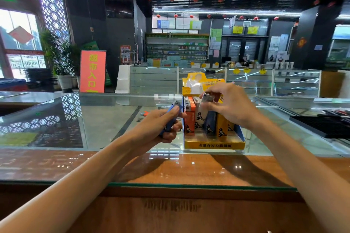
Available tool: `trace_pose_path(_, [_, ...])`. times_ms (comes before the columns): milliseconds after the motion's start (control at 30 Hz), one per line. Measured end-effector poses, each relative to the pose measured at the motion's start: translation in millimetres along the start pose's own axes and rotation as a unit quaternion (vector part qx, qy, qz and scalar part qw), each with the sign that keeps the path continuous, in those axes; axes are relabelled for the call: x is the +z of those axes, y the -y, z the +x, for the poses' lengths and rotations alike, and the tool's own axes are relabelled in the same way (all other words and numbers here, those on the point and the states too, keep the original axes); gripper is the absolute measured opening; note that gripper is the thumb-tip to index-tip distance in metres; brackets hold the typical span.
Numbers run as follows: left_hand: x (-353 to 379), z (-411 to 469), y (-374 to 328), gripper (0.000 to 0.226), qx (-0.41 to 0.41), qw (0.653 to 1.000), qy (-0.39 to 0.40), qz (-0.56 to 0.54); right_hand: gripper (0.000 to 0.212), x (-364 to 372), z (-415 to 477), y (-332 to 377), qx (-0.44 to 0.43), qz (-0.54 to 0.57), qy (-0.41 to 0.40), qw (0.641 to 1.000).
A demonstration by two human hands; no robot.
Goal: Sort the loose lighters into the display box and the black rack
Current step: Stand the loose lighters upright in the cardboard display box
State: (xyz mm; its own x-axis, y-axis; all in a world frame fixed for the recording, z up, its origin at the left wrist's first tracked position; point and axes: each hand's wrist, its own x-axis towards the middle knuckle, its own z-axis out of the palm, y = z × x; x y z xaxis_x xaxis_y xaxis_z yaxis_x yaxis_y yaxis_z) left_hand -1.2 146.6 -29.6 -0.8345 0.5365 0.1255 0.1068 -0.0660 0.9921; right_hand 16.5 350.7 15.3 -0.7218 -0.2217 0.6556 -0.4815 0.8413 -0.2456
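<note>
- On the glass counter (94, 128), the yellow display box (214, 145) stood just ahead of the person, partly filled with upright orange, white, blue and yellow lighters.
- The right hand (231, 104) hovered over the box's middle rows, its fingertips pinching a pale lighter (207, 98) near its metal top.
- The left hand (162, 125) was just beside the box's left wall, fingers curled round a blue lighter (173, 115).
- One orange lighter (144, 113) lay loose on the glass beyond the left hand. The black rack (322, 126) sat well apart at the right edge.
- Judgement: insertion of the pale lighter was the step in hand. The next move called for lowering it upright into a free slot, with the blue lighter to follow.
</note>
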Motion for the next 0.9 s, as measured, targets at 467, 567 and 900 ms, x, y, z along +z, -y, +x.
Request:
trace_pose_path(467, [0, 4, 0, 0.014, -0.016, 0.999, 0.001, -0.052, 0.030, 31, -2, -2, -0.025, -0.117, -0.057, 0.991])
trace_pose_path(567, [-2, 2, 3, 0.019, 0.029, 0.999, 0.010, 0.016, 0.033, 32, -5, -2, -0.036, -0.149, -0.043, 0.987])
trace_pose_path(900, [-1, -1, 4, 0.034, 0.087, 0.994, 0.019, 0.064, 0.032, 14, -12, 26, -0.011, 0.081, 0.008, 0.997])
